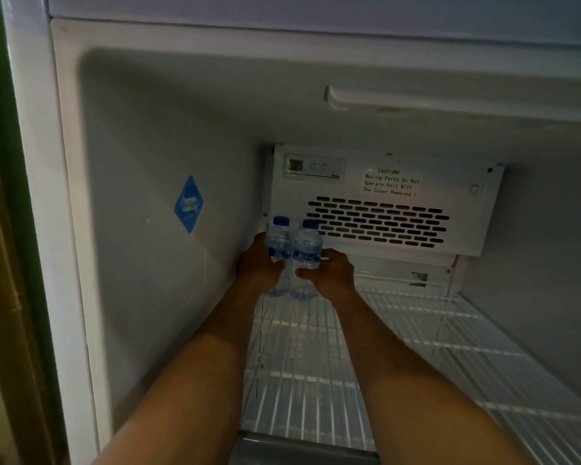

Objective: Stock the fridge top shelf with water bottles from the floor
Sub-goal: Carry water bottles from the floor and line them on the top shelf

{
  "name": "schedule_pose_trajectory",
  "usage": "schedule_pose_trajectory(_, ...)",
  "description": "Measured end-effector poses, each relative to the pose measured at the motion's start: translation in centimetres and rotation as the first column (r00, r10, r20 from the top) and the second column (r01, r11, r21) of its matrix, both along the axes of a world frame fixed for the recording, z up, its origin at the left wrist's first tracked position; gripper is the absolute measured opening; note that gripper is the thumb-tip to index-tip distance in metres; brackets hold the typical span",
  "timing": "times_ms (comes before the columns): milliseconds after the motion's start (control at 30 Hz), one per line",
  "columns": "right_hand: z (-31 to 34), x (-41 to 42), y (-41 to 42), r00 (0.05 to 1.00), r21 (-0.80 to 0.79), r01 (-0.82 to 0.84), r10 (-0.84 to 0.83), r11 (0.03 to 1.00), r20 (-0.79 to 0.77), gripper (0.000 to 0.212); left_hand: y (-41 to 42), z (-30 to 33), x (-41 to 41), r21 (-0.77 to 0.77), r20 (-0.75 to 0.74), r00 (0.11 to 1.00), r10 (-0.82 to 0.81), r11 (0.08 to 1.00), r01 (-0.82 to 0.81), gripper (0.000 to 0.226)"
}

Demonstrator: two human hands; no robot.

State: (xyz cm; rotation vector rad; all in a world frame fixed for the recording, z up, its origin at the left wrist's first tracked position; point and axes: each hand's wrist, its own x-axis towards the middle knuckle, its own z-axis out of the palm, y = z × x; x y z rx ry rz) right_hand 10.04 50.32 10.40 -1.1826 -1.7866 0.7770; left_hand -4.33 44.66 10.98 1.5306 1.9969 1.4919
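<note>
Two small clear plastic water bottles with blue caps, one [278,245] beside the other [307,250], stand upright at centre frame, against the back left corner of the white wire fridge top shelf [416,347]. Left hand [257,263] wraps the left bottle; right hand [331,273] has fingers curled round the right one. Recommended: confirm both bases sit flat across the wires, keep them touching, then release. Shelf otherwise holds nothing visible. Vented white rear panel [383,203] sits directly behind.

Dim light falls on white fridge walls. A vented back panel [379,223] carries a caution label [390,182]. A blue sticker [189,204] marks the left wall
</note>
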Motion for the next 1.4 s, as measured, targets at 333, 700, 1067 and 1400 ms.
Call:
schedule_pose_trajectory(333,1.8,1.4,-1.8,0.979,-0.089,-0.021,0.038,0.996,0.199,0.095,-2.7,2.0,0.6,-0.169,0.017,0.998,0.062,0.984,-0.058,0.078)
schedule_pose_trajectory(700,3.1,7.3,-21.6,0.957,0.487,0.102,-0.219,0.867,0.190,0.051,-23.5,2.5,7.2,0.109,-0.325,0.937,0.130,0.989,-0.099,0.055)
schedule_pose_trajectory(1067,-11.6,5.3,-45.0,0.957,0.618,0.154,-0.272,0.771,0.101,0.041,-48.5,-11.3,4.1,-0.005,-0.623,0.769,0.147,0.981,-0.191,0.059)
schedule_pose_trajectory(1400,-29.6,-0.4,-59.0,0.924,0.289,-0.167,0.048,0.943,0.380,0.038,-64.6,-28.0,-1.0,-0.491,-0.483,0.874,0.045,0.813,-0.314,0.054)
